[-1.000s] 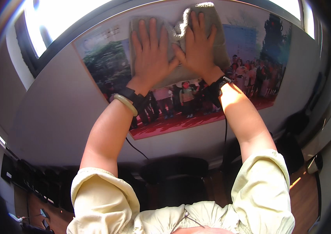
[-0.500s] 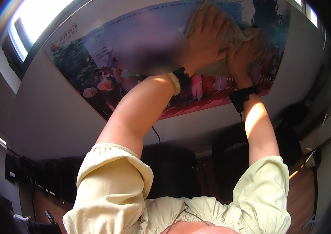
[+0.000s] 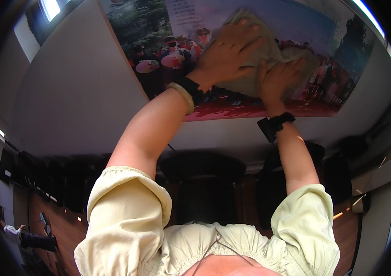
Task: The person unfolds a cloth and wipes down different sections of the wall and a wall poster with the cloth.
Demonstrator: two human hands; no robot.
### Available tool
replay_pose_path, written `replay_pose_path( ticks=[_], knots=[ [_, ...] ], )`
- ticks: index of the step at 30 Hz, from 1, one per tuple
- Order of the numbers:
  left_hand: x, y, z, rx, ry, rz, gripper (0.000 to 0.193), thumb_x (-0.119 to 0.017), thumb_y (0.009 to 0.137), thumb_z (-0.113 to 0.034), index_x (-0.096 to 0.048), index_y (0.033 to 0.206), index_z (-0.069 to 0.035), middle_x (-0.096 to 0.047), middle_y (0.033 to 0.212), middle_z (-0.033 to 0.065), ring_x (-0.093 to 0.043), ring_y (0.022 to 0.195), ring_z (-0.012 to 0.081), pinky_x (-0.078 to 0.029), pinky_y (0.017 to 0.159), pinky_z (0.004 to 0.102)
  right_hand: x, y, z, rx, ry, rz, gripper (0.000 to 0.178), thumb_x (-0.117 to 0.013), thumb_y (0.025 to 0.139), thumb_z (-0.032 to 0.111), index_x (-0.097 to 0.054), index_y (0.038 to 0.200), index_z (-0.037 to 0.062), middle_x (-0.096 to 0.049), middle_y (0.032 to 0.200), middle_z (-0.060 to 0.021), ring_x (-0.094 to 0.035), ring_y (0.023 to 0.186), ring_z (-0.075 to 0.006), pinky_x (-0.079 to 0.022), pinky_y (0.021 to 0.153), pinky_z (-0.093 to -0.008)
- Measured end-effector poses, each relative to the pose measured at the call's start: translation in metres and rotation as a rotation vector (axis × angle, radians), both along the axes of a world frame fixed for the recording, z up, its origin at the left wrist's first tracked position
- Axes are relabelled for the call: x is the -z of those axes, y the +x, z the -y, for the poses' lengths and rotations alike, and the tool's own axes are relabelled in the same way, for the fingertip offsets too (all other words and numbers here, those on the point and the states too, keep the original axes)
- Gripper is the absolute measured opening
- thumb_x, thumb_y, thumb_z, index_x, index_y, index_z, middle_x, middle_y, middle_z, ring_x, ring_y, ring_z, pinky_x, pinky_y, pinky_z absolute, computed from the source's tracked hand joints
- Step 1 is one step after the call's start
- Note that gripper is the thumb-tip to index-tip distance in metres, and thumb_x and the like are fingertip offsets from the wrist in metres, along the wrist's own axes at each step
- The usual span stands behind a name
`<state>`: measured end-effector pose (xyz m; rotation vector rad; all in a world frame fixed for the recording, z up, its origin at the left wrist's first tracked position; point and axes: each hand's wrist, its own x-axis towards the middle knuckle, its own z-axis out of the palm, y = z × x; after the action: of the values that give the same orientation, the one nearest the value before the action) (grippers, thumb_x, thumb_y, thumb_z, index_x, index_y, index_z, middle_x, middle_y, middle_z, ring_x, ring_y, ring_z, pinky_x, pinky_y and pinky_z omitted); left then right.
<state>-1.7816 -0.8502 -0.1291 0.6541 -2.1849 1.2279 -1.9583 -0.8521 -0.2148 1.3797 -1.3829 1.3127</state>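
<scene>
While both hands' fingers lie spread on cloth (image 3: pixel 269 60), poster (image 3: pixel 158 50) hangs on grey wall (image 3: pixel 66 92); dark chairs (image 3: pixel 204 170) below.

Grey wall (image 3: pixel 80 87), dark chairs (image 3: pixel 204 168), bright window (image 3: pixel 50 7), wooden floor (image 3: pixel 66 225)

Both hands cover most of the cloth (image 3: pixel 269 57) and the poster (image 3: pixel 297 27) part beneath; the poster's top is cut off.

Both arms reach upward, the left hand (image 3: pixel 227 54) spread flat with fingers splayed, the right hand (image 3: pixel 279 78) pressed flat just beside it.
</scene>
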Motion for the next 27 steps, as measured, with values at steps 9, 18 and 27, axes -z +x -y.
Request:
replay_pose_path(
  ticks=[9, 18, 27],
  knots=[
    [0.08, 0.145, -0.022, -0.233, 0.038, -0.223, 0.075, -0.063, 0.077, -0.06, -0.048, 0.135, -0.015, -0.026, 0.151, 0.0181, -0.017, 0.14, 0.0427, -0.019, 0.109, 0.0565, 0.03, 0.128, -0.015, -0.214, 0.103, -0.14, 0.064, -0.064, 0.079, 0.052, -0.057, 0.103, -0.0067, -0.027, 0.142, -0.0358, -0.014, 0.137, -0.0533, -0.016, 0.098, -0.0724],
    [0.176, 0.135, -0.025, -0.304, 0.167, -0.346, 0.075, -0.068, 0.078, -0.055, -0.05, 0.123, 0.003, -0.02, 0.145, 0.0349, -0.012, 0.134, 0.0579, -0.015, 0.103, 0.0691, 0.081, 0.095, -0.019, -0.333, 0.241, -0.406, 0.062, -0.063, 0.078, 0.057, -0.06, 0.114, 0.0073, -0.035, 0.145, -0.0192, -0.026, 0.138, -0.0377, -0.021, 0.1, -0.0681],
    [0.179, 0.016, -0.011, -0.137, 0.154, -0.15, 0.076, -0.067, 0.077, -0.054, -0.045, 0.137, -0.012, -0.022, 0.151, 0.0233, -0.016, 0.139, 0.0474, -0.021, 0.105, 0.0626, 0.113, -0.029, -0.027, -0.228, 0.402, -0.322, 0.069, -0.065, 0.075, 0.059, -0.06, 0.113, 0.0018, -0.036, 0.143, -0.0238, -0.024, 0.138, -0.0398, -0.021, 0.1, -0.0688]
  ],
)
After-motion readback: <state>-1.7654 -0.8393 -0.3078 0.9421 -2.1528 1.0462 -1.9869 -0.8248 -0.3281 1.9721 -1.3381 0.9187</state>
